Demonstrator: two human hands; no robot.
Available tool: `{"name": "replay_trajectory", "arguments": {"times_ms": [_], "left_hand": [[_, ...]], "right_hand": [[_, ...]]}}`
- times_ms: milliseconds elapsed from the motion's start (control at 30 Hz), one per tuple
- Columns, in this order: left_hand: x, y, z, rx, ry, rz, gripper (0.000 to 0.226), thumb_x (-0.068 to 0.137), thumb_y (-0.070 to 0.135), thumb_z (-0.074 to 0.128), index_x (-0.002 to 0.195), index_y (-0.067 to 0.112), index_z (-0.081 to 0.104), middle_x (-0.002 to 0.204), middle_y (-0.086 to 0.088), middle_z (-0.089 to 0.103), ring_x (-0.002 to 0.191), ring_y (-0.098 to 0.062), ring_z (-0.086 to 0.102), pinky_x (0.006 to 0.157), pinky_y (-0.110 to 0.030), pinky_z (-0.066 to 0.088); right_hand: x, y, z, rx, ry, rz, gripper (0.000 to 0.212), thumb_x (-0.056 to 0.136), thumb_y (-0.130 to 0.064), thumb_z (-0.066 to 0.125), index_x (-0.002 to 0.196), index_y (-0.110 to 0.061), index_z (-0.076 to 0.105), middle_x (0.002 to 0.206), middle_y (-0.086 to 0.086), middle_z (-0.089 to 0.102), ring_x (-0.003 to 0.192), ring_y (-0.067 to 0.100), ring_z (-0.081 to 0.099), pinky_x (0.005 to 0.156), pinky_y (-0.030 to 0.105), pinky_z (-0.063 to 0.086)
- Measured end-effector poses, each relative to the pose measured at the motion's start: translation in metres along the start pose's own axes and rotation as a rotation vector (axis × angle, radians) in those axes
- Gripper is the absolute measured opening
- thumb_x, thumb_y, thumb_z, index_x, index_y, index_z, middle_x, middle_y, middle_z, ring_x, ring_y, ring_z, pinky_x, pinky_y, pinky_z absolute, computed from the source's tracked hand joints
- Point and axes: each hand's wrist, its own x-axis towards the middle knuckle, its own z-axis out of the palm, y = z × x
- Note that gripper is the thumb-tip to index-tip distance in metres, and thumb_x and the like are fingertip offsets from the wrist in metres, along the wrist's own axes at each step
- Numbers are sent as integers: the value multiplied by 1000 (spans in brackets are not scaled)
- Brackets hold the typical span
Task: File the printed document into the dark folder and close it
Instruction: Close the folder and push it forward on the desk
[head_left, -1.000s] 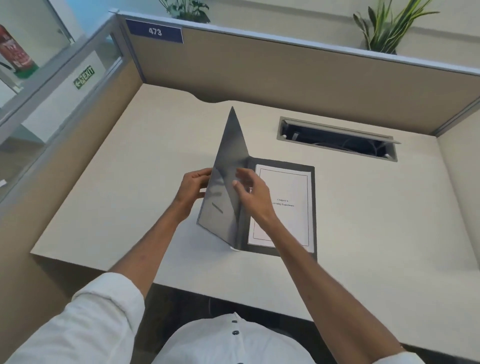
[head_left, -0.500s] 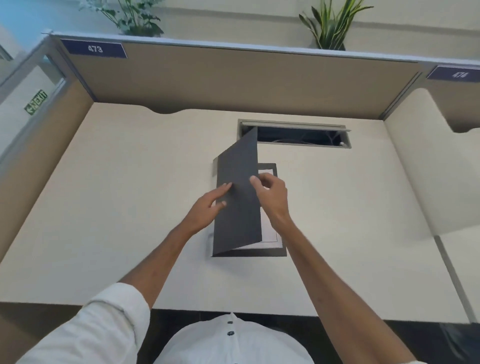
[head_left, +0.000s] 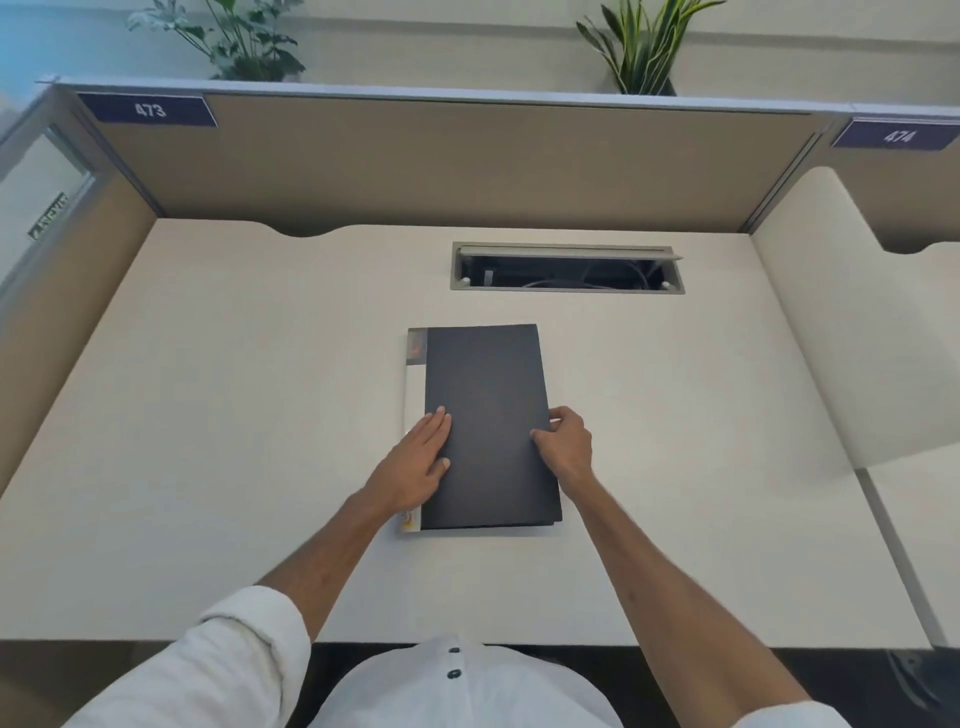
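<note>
The dark folder (head_left: 488, 415) lies closed and flat in the middle of the pale desk (head_left: 234, 415), its white spine strip along the left edge. The printed document is hidden inside it. My left hand (head_left: 418, 465) rests flat, fingers together, on the cover's lower left part and the spine. My right hand (head_left: 566, 447) pinches the folder's right edge, thumb on the cover and fingers curled around the side.
An open cable tray slot (head_left: 566, 270) is set into the desk behind the folder. Tan cubicle partitions (head_left: 467, 166) wall the back and left sides. A rounded white divider (head_left: 826, 322) stands at the right. Two plants rise behind the back partition.
The front cover, upright one second ago, has swung down to the right and now lies flat on the document. Both hands have followed it down onto the closed folder.
</note>
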Motion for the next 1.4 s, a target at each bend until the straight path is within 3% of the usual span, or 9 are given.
{"name": "replay_trajectory", "arguments": {"times_ms": [167, 367, 533, 667, 800, 933, 1400], "left_hand": [[-2, -7, 9, 116, 41, 27, 71, 114, 27, 44, 174, 14, 9, 183, -1, 3, 170, -21, 4, 134, -29, 2], [-4, -7, 13, 188, 64, 9, 74, 112, 29, 45, 174, 16, 8, 183, 1, 3, 170, -20, 6, 137, -38, 14], [-10, -1, 9, 219, 118, 0, 76, 110, 29, 46, 174, 16, 7, 183, 0, 2, 169, -21, 7, 137, -43, 17], [-15, -3, 12, 201, 173, 37, 77, 109, 37, 46, 174, 20, 9, 183, 4, 5, 169, -18, 7, 137, -41, 16], [-16, -16, 19, 218, 95, -11, 77, 111, 50, 36, 175, 23, 2, 183, 6, -4, 169, -14, -3, 138, -41, 12], [-16, -30, 16, 239, 90, -19, 78, 111, 52, 34, 174, 23, -1, 183, 6, -7, 169, -14, -5, 138, -40, 10], [-4, -99, -35, 218, 123, -132, 79, 112, 53, 38, 174, 24, 1, 183, 5, -5, 169, -16, 0, 136, -37, 8]], "right_hand": [[4, 19, 4, -207, 15, -77, 35, 85, -16, 67, 120, -16, 65, 117, 2, 66, 98, 25, 70, 78, 35, 52], [-3, 26, 13, -523, -5, -353, 53, 88, -16, 69, 140, -16, 56, 148, 5, 48, 126, 32, 56, 104, 46, 53], [-9, 27, 32, -727, -202, -545, 71, 97, -23, 67, 162, -16, 39, 175, 6, 26, 159, 29, 29, 129, 42, 30], [-11, 30, 41, -740, -127, -667, 74, 102, -43, 57, 167, -21, 30, 179, 5, 16, 163, 26, 19, 132, 45, 22], [-9, 37, 54, -830, -214, -653, 84, 103, -62, 44, 172, -28, 10, 181, -1, -3, 167, 23, -1, 135, 48, 9], [-3, 31, 67, -873, -245, -661, 88, 102, -65, 42, 172, -29, 2, 180, -2, -10, 167, 21, -8, 135, 50, 5], [35, -41, 137, -891, -340, -710, 90, 102, -67, 45, 172, -31, 0, 180, -4, -10, 167, 20, -8, 135, 49, 5]]}}
